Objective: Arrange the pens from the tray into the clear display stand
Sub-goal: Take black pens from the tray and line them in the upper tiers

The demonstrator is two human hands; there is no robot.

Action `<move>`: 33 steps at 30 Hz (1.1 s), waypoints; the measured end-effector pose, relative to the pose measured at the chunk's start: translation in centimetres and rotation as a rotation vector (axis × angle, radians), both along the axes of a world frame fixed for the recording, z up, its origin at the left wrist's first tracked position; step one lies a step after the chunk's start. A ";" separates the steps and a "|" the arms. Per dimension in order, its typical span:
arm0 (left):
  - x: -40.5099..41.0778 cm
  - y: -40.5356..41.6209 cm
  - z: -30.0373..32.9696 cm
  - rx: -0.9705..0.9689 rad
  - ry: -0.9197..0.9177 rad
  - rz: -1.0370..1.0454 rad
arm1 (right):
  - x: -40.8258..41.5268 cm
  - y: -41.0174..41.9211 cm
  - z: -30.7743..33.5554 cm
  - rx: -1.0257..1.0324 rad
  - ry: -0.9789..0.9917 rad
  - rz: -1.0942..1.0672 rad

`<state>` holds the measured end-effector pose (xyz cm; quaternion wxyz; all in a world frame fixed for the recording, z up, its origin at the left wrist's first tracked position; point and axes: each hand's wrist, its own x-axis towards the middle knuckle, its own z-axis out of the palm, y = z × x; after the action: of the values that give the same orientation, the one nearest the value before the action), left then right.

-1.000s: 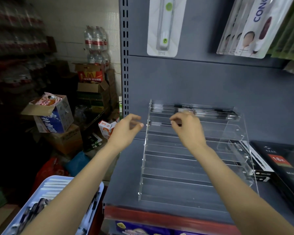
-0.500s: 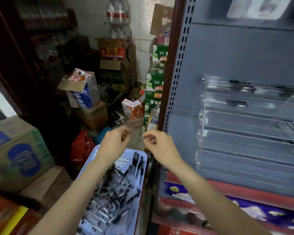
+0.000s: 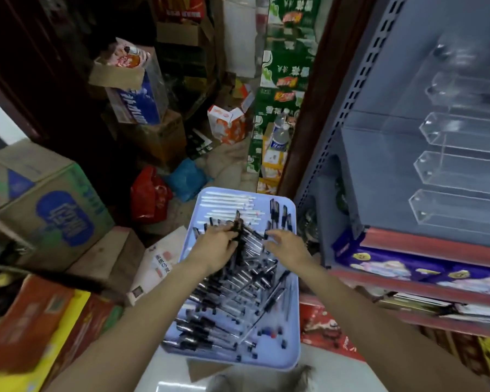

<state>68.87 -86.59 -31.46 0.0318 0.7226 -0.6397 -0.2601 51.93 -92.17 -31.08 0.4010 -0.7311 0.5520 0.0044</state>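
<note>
The tray (image 3: 292, 278) was seen as smooth, matt lilac plastic, the pens (image 3: 232, 301) as glossy clear plastic, the display stand (image 3: 447, 171) as transparent acrylic, the boxes (image 3: 48, 205) as dull cardboard.

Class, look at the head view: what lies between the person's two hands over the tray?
Black-capped clear pens heaped in the blue tray fill the gap between left hand and right hand.

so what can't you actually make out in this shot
- Head view: the clear display stand is cut off by the right edge and blurred, so any pens in it can't be told.
- Pens under the left hand are hidden by it.
- Whether the right hand touches a pen: motion blur.
</note>
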 end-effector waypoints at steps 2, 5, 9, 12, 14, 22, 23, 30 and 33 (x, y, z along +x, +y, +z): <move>0.4 -0.1 -0.6 0.011 -0.034 -0.009 | 0.9 -0.1 -0.6 -0.029 0.014 -0.024; 0.6 -0.2 -0.9 -0.006 -0.036 0.011 | 2.2 -0.4 -1.4 -0.105 0.050 -0.028; 0.2 -0.3 -1.0 -0.018 -0.026 0.050 | 3.1 -0.9 -2.3 -0.167 0.164 -0.021; 0.0 -0.2 -1.2 -0.034 -0.022 0.066 | 3.4 -1.3 -2.4 -0.156 0.185 -0.032; 0.1 -0.2 -1.2 -0.042 -0.013 0.072 | 3.4 -1.6 -2.3 -0.141 0.163 -0.040; -0.1 -0.7 -0.2 -0.162 0.124 0.140 | 1.7 -2.0 -0.1 -0.176 -0.192 -0.188; -0.4 -0.9 0.5 -0.200 0.204 0.166 | 1.7 -1.8 0.9 -0.146 -0.304 -0.225; -3.2 -3.8 7.1 -0.244 0.977 0.353 | 1.4 -1.7 8.0 -0.185 -0.676 -0.347; -4.2 -5.0 9.1 -0.336 1.044 0.422 | 0.4 -2.6 10.2 -0.195 -0.705 -0.373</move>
<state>64.71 -91.57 -22.40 0.5078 0.5956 -0.4142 -0.4645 52.32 -94.74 -20.92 0.4886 -0.6098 0.5014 -0.3715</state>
